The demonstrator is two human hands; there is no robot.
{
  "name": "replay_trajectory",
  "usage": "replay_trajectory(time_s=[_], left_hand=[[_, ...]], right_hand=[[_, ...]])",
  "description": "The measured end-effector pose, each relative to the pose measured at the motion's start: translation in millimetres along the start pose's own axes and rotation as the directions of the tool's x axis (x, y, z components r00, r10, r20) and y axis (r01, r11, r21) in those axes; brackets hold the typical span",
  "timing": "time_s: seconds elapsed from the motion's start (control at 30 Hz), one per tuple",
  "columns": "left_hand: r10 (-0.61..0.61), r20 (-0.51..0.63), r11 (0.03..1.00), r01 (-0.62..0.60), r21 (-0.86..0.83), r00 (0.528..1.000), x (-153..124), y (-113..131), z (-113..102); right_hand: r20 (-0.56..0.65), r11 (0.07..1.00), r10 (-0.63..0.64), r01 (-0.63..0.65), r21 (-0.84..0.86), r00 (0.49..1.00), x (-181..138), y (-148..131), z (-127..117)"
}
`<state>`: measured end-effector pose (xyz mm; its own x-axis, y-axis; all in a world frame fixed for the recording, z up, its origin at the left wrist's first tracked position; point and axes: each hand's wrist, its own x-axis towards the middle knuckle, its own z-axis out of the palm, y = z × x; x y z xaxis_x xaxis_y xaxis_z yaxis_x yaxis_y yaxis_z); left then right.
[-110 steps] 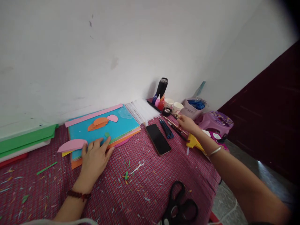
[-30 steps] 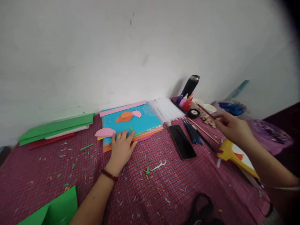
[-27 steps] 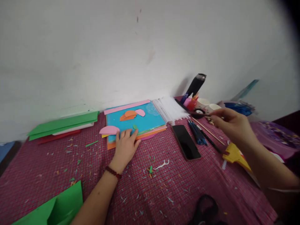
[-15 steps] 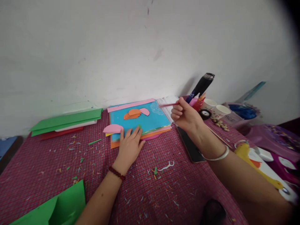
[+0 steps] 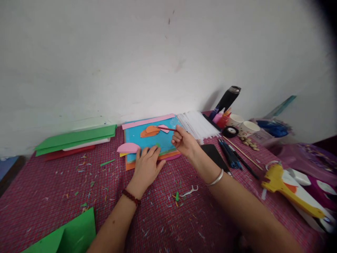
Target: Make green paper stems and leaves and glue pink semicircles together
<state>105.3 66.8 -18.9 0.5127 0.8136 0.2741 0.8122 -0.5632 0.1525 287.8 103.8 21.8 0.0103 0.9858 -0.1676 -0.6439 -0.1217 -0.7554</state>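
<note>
My left hand [image 5: 146, 165] lies flat, fingers spread, on the near edge of a stack of coloured sheets topped by a blue sheet [image 5: 163, 138]. Orange cut-outs [image 5: 149, 131] and a small pink cut-out [image 5: 163, 128] rest on the blue sheet. A larger pink half-round piece [image 5: 128, 147] lies just left of my fingers, and a small green scrap [image 5: 157, 144] sits at my fingertips. My right hand [image 5: 184, 142] is closed on a thin red stick [image 5: 166, 129], whose tip reaches the orange and pink cut-outs.
A black phone [image 5: 216, 157], blue pens [image 5: 228, 155], a black bottle [image 5: 226, 99], paper cups [image 5: 246, 127], tape roll [image 5: 231, 131] and a yellow glue gun [image 5: 286, 186] lie right. Green sheets [image 5: 75, 136] lie left, another green sheet [image 5: 63, 235] near front. Paper scraps litter the red cloth.
My right hand picked a thin red stick from the tools at the right and carried it left over the blue sheet. My left hand stayed flat on the stack.
</note>
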Motion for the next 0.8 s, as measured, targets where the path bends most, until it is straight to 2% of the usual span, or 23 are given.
replay_trajectory(time_s=[0.17, 0.37, 0.5, 0.67, 0.8], left_hand=[[0.031, -0.001, 1.0, -0.031, 0.004, 1.0, 1, -5, 2], [0.027, -0.005, 1.0, -0.027, 0.007, 1.0, 0, -5, 4], [0.033, 0.005, 0.999, -0.033, 0.013, 0.999, 0, -5, 5], [0.027, 0.016, 0.999, -0.028, 0.029, 0.999, 1, -5, 5], [0.026, 0.028, 0.999, -0.027, 0.028, 0.999, 3, -5, 4]], right_hand=[[0.022, 0.98, 0.037, -0.032, -0.196, 0.999, 12, 13, -10], [0.003, 0.89, -0.19, 0.173, -0.422, 0.982, 19, 31, -12], [0.086, 0.815, -0.216, 0.228, -0.532, 0.973, 20, 36, -12], [0.074, 0.736, -0.328, 0.304, -0.604, 0.942, 22, 41, -11], [0.089, 0.692, -0.365, 0.334, -0.64, 0.927, 23, 45, -13]])
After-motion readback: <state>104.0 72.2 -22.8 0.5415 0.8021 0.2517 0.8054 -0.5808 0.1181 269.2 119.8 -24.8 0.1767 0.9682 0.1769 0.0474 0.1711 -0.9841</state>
